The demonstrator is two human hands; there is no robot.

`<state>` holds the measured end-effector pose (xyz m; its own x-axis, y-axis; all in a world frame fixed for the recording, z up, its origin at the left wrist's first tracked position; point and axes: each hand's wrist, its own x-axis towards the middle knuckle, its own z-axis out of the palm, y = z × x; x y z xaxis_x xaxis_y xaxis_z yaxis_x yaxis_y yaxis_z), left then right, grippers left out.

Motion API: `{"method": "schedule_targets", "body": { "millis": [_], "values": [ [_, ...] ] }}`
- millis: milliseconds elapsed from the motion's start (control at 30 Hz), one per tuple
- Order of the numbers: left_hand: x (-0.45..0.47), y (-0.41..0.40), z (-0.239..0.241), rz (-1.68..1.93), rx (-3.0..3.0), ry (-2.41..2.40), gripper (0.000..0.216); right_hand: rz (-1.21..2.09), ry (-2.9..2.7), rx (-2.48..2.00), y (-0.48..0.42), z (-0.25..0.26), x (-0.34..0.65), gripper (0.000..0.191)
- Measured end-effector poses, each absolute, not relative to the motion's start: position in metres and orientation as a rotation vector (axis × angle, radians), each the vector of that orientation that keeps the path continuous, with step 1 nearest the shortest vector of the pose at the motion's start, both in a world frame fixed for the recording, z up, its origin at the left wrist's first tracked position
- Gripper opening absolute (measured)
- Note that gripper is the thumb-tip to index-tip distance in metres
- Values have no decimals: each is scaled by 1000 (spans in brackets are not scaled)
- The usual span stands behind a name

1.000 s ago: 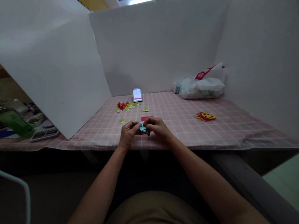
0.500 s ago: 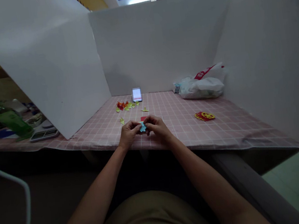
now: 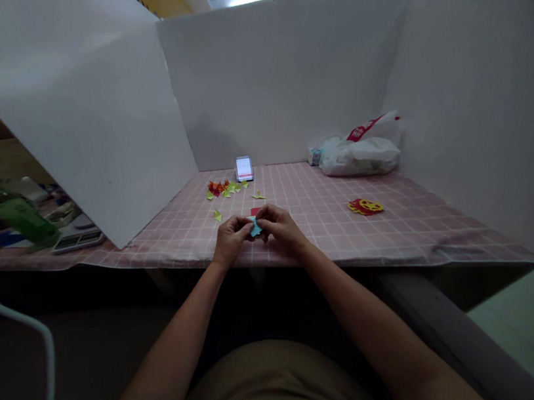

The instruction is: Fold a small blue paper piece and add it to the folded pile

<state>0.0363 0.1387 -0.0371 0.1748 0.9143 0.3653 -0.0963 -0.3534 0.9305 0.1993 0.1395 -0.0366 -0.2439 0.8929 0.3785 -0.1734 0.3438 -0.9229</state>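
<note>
A small piece of light blue paper (image 3: 255, 228) is pinched between my two hands near the table's front edge. My left hand (image 3: 231, 237) grips its left side, and my right hand (image 3: 278, 227) grips its right side, both with fingers closed. Its exact folds are too small to make out. Just behind the fingers lies a piece of red paper (image 3: 256, 211), partly hidden. Beyond it rest a yellow folded paper figure (image 3: 258, 195) and another yellow figure (image 3: 218, 215) to the left. Several red and orange folded figures (image 3: 218, 187) are grouped farther back.
A lit phone (image 3: 244, 169) stands upright at the back of the checked tablecloth (image 3: 295, 189). Red and yellow cut-out shapes (image 3: 365, 206) lie to the right, below a white plastic bag (image 3: 363, 155). White panels (image 3: 294, 77) enclose the table; a scale (image 3: 78, 240) and green bottle (image 3: 24, 217) are outside, left.
Both hands stay almost in place. The blue paper between the fingertips looks slightly different in shape, its lower part now smoother. Nothing else on the table has moved.
</note>
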Motion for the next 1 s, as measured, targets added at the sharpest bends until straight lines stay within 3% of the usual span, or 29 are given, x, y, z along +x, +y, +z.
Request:
{"method": "schedule_targets", "body": {
  "millis": [567,1000],
  "values": [
    [36,141,-39,1349,1479,789,29,1224,-1469,-791,137,-36,199,30],
    [35,148,-44,1380,1380,808,36,1025,-1514,-832,137,-34,201,28]
  ]
}}
